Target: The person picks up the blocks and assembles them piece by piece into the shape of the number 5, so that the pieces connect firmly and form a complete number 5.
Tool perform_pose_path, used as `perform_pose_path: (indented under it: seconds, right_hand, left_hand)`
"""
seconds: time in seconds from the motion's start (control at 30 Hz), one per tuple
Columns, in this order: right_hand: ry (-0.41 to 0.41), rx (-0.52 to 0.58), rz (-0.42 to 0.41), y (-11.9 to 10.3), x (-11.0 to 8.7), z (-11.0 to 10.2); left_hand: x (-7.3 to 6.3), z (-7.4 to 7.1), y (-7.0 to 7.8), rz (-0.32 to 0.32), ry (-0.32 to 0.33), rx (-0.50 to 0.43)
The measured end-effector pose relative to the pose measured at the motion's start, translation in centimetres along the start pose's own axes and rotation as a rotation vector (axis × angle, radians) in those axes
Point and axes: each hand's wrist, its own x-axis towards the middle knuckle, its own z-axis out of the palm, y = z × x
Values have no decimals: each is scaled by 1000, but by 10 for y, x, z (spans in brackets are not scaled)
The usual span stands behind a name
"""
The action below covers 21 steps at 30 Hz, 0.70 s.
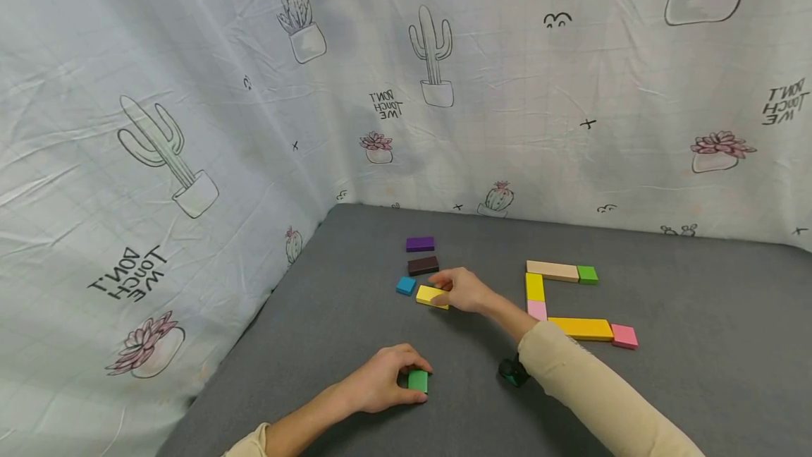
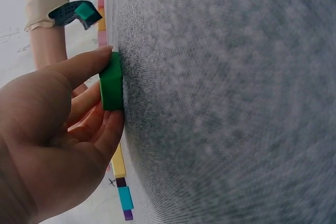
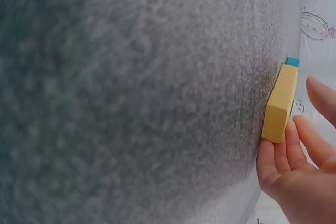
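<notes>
Pinches a green block (image 1: 418,381) in the left hand (image 1: 383,381), with thumb and curled fingers set against opposite ends, probably to stop it slipping while leaving the top uncovered. Seems to rest at the surface of the grey table (image 1: 710,302) rather than hang above it.

Touches the end of a pale yellow block (image 1: 426,295) with the extended fingers of the right hand (image 1: 469,293), ahead of the left hand. Shows no clasp there, with the thumb off the block in the right wrist view, so perhaps only steadying it.

Find a blue block (image 1: 406,285) to the left of the right hand, just beside the pale yellow block, then a dark brown block (image 1: 423,265) and a purple block (image 1: 420,244) farther ahead, spaced apart, likely for easy picking.

Notice, to the right of the right hand, a tan block (image 1: 552,271) meeting a bright green block (image 1: 587,274), then a bright yellow block (image 1: 536,288), a pink block (image 1: 536,309), an orange block (image 1: 580,328) and a rose block (image 1: 624,336). Set end to end, seemingly to form one continuous line; partly hidden by the right sleeve (image 1: 590,379).

See a cactus-print cloth (image 1: 507,76) beyond both hands, perhaps for screening.
</notes>
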Motion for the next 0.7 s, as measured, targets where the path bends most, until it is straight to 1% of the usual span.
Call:
perform_pose_path:
  seconds: [0.13,0.27,0.5,0.7]
  right_hand:
    - [12,-32,8,-2,2,4]
    - [14,-66,12,-2,3,7]
    - [6,-127,-25,-4,4,8]
    - [12,-157,-30,-6,5,10]
  left_hand:
    - [0,1,0,6,8,4]
    - [0,1,-1,4,1,-2]
    - [0,1,-2,11,7,-1]
    - [0,1,-3,25,12,-4]
